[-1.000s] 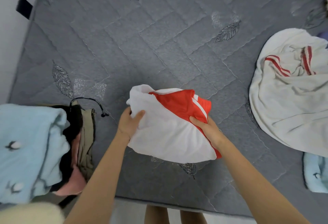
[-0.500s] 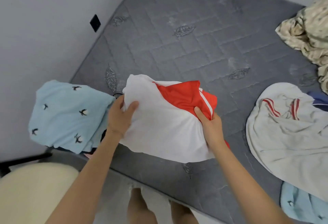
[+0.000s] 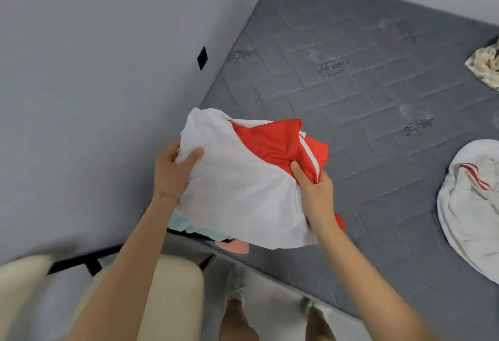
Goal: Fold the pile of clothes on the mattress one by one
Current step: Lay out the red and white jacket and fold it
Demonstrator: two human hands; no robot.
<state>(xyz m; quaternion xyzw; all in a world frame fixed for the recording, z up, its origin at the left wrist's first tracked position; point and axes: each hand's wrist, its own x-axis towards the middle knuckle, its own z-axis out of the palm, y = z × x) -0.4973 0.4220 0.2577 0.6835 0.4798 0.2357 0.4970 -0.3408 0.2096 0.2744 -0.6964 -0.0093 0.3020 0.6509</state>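
One folded garment point(image 3: 243, 192), white with a red panel and a white stripe along it, is held up in both hands over the near left corner of the mattress point(image 3: 351, 97). I cannot tell whether its underside touches what lies below it.

The left hand point(image 3: 172, 173) grips the white edge on the left, thumb laid on top of the cloth and fingers tucked underneath. The right hand point(image 3: 316, 194) grips the right side where red meets white, thumb pressed on the red panel and fingers curled under.

Beneath the garment three bits of cloth peek out at the mattress corner: one light blue piece point(image 3: 181, 221), one pink piece point(image 3: 235, 246) and a thin dark strip between them.

The grey quilted mattress shows three stitched leaf motifs clearly. On its right side lies one rumpled white garment with red stripes point(image 3: 472, 205), well apart from the held one. At the far right edge sits one crumpled cream cloth point(image 3: 486, 67), only partly in view.

A grey wall point(image 3: 81, 70) runs along the mattress's left side and carries one small black square point(image 3: 202, 58). Nearest the camera are one cream cushion point(image 3: 167, 286), a black frame point(image 3: 81, 259) and the person's two legs point(image 3: 235, 313).
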